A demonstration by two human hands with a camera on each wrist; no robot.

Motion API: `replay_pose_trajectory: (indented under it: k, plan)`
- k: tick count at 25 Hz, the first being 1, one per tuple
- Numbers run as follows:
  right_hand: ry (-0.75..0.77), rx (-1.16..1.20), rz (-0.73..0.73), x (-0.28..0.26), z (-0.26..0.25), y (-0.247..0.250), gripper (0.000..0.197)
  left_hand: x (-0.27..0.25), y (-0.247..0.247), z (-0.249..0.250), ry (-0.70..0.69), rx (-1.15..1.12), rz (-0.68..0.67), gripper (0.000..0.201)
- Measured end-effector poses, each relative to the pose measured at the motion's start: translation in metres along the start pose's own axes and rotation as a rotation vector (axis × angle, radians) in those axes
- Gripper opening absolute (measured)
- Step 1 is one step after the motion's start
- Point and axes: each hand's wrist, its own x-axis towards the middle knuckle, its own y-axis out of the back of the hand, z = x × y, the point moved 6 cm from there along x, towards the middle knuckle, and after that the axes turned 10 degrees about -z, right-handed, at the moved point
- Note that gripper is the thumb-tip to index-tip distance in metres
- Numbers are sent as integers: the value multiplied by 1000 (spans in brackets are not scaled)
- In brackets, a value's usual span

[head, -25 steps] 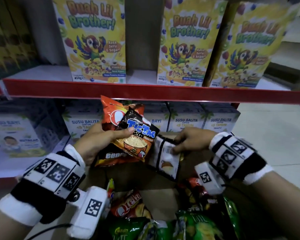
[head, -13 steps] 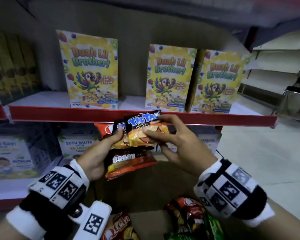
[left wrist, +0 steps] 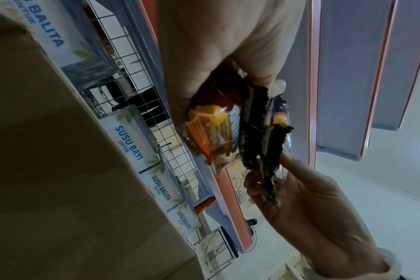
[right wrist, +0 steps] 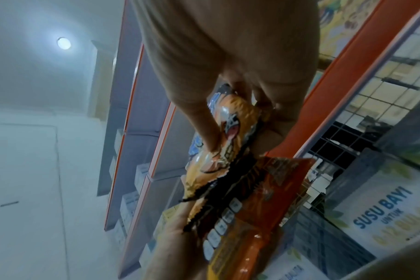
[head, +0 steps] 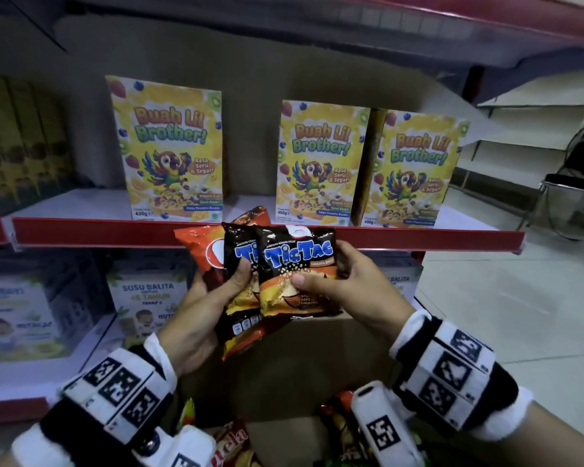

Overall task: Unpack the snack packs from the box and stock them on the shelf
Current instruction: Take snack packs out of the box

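Observation:
My left hand [head: 223, 288] grips an orange-red snack pack [head: 199, 247] and, in front of it, a black TicTac pack [head: 238, 251]. My right hand [head: 321, 269] pinches a second TicTac pack [head: 297, 261] upright, overlapping the first, with the thumb on its front. All three packs sit just below the red shelf edge [head: 115, 232]. The open cardboard box [head: 284, 375] stands below my hands with more snack packs [head: 233, 439] inside. From the right wrist view the TicTac pack [right wrist: 230, 132] lies under my thumb beside the orange-red pack [right wrist: 264, 217]. The left wrist view looks at the packs' crimped ends [left wrist: 259, 142].
Three yellow cereal boxes [head: 172, 153] stand on the shelf, with bare shelf floor [head: 250, 200] between the first and second. White milk boxes [head: 145, 298] fill the lower shelf. A chair [head: 567, 187] stands at the far right on the tiled floor.
Both hands rose from the box up to the shelf edge. My right hand brought its pack to the left hand's packs and turned it front side out.

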Motion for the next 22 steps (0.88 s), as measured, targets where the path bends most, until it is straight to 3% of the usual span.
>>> replay_pose_trajectory:
  k: [2, 4, 9, 12, 16, 19, 22]
  plan:
    - [-20, 90, -1, 0, 0, 1, 51, 1, 2, 0, -21, 7, 4, 129]
    - [-32, 132, 19, -1, -1, 4, 43, 3, 5, 1, -38, 22, 16, 134]
    - [-54, 159, 0, -5, -4, 6, 41, 2, 8, 3, -57, 38, 19, 114]
    - [-31, 170, -23, -6, -7, 3, 42, -2, 2, 2, -47, 65, -20, 121]
    - [2, 196, -41, 0, -11, -3, 46, 3, -5, 7, -104, 79, -39, 92]
    - [50, 310, -77, 10, -19, -6, 36, 11, 0, 19, -157, 108, 7, 92]
    - [127, 268, -12, 22, -29, 0, 30, 20, 2, 34, -201, 145, -2, 96]
